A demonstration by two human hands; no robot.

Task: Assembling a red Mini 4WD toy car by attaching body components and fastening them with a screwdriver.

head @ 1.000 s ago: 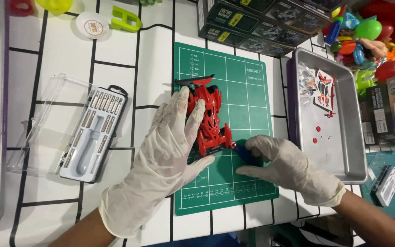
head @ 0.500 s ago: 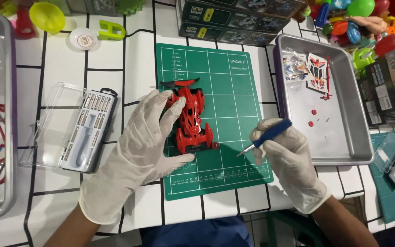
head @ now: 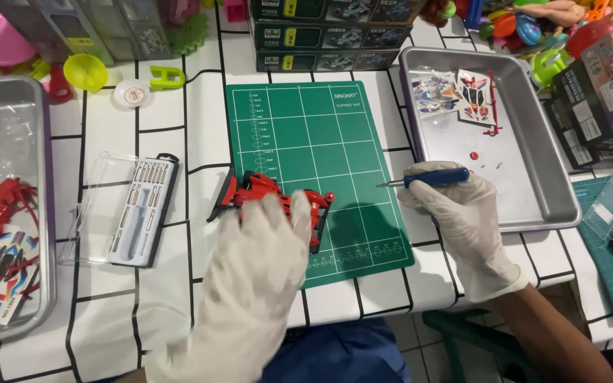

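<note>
Two white-gloved hands: left hand [head: 257,262], fingers spread, apparently pressing the red plastic toy car [head: 278,202] at the green cutting mat's [head: 321,142] left edge; right hand [head: 462,216] grips a blue-handled screwdriver [head: 427,177].

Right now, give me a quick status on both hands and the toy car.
Left hand flat on red toy car, at green mat's left edge. Right hand holds blue screwdriver, tip clear of car. Nothing between them.

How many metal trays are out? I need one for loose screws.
2: one metal tray right of the green cutting mat, one metal tray at the table's left edge, partly out of view.
</note>
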